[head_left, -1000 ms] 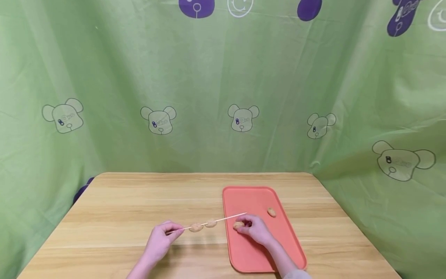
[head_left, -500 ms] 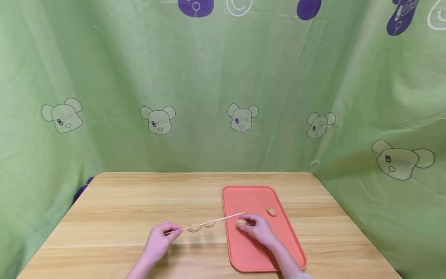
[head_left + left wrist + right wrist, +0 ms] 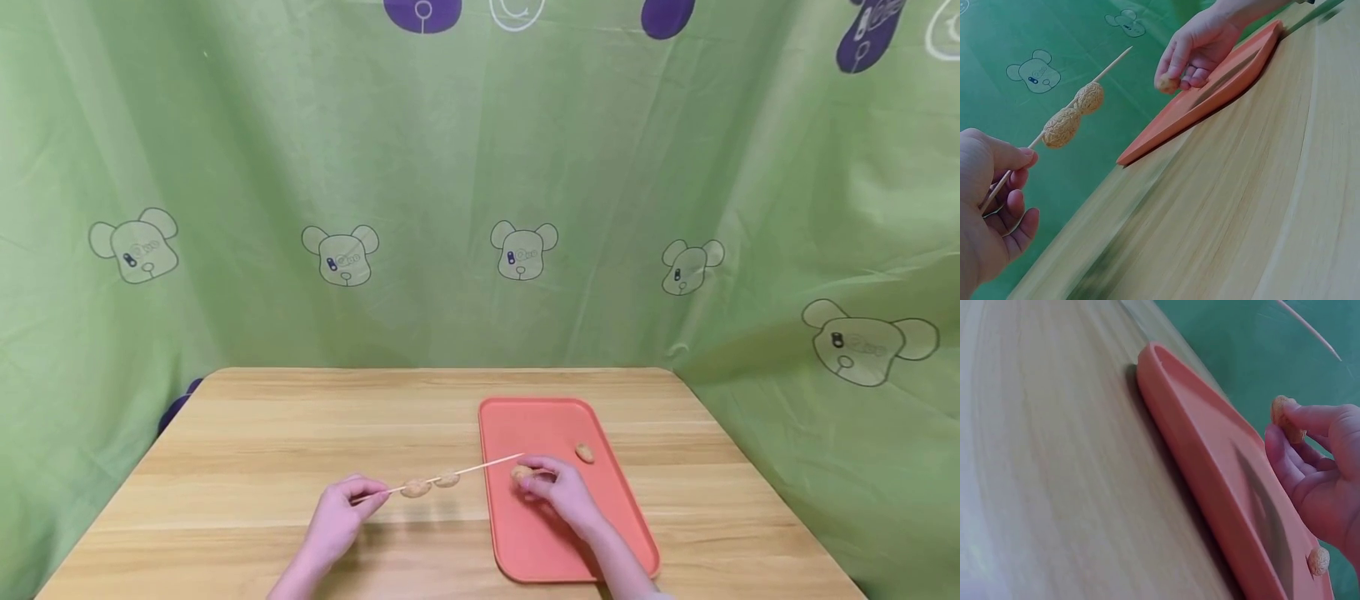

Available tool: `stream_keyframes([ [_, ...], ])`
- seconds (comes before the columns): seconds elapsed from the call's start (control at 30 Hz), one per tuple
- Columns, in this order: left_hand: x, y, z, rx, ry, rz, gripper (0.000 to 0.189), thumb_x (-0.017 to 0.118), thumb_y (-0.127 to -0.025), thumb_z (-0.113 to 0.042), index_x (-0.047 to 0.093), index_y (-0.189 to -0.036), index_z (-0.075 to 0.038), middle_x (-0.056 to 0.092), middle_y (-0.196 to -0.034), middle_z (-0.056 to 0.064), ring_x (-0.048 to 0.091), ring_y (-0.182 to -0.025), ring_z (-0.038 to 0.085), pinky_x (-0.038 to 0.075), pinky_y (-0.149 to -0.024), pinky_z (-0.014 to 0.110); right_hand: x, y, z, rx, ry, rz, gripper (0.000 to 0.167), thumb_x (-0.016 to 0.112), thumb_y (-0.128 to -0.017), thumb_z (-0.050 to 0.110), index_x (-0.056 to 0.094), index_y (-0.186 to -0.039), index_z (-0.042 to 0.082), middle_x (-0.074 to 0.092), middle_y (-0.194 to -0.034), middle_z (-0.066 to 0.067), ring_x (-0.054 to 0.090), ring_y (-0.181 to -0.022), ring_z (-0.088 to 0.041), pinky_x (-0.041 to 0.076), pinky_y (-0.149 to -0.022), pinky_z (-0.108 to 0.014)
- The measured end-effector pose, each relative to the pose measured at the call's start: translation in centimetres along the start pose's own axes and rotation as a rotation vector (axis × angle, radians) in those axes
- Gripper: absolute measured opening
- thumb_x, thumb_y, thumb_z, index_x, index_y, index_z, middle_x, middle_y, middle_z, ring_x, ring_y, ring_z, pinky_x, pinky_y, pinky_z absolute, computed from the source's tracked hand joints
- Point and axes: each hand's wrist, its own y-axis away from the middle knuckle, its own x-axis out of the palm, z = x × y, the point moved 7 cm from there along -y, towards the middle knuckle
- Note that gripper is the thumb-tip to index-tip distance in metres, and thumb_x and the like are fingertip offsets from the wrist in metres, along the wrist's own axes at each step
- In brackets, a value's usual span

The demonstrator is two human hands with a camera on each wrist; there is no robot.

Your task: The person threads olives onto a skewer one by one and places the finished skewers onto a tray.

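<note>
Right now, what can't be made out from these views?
Head: lower end of the skewer, covered by the left hand.
Head: part of the held tan piece, behind the right hand.
Head: surface detail on the loose tan piece, too small.
Right wrist: rest of the skewer, past the top edge; near end of the tray, past the bottom edge.

The cloth (image 3: 435, 125) is green, printed with bear heads (image 3: 346, 258), some in dark outline, some purple. The table (image 3: 300, 433) is pale tan, streaked with grain; the tray (image 3: 536, 542), plain coral pink; the stick (image 3: 1113, 64), cream; the nuts (image 3: 1061, 128), light brown, net-patterned.
</note>
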Motion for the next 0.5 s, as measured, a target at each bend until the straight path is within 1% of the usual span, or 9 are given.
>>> stream_keyframes([
  [0.2,-0.21,0.05,-0.05,0.004,0.011,-0.003,0.005,0.071,-0.077,-0.002,0.07,-0.082,-0.002,0.061,-0.076,0.0,0.054,-0.071,0.008,0.046,-0.066,0.022,0.12,0.21,0.53,0.003,-0.08,0.027,0.042,0.061,-0.086,0.0,0.045,-0.121,-0.019,0.061,-0.1,-0.024,0.064,-0.081,-0.023,0.054,-0.069,-0.032],
  [0.4,-0.34,0.27,-0.13,0.016,0.003,0.003,0.005,0.071,-0.077,-0.002,0.07,-0.083,-0.001,0.062,-0.077,0.0,0.054,-0.071,0.007,0.046,-0.065,0.022,0.01,0.32,0.77,0.037,-0.137,-0.002,0.04,0.061,-0.085,-0.002,0.046,-0.118,-0.018,0.062,-0.094,-0.015,0.063,-0.08,-0.023,0.054,-0.069,-0.031],
  [0.5,-0.51,0.26,0.01,0.003,0.002,0.0,0.005,0.071,-0.077,-0.001,0.07,-0.082,-0.002,0.062,-0.077,0.0,0.054,-0.071,0.008,0.046,-0.066,0.022,-0.07,0.4,1.04,0.045,-0.179,-0.009,0.041,0.061,-0.084,-0.002,0.045,-0.119,-0.019,0.062,-0.091,-0.012,0.063,-0.08,-0.022,0.054,-0.071,-0.032],
])
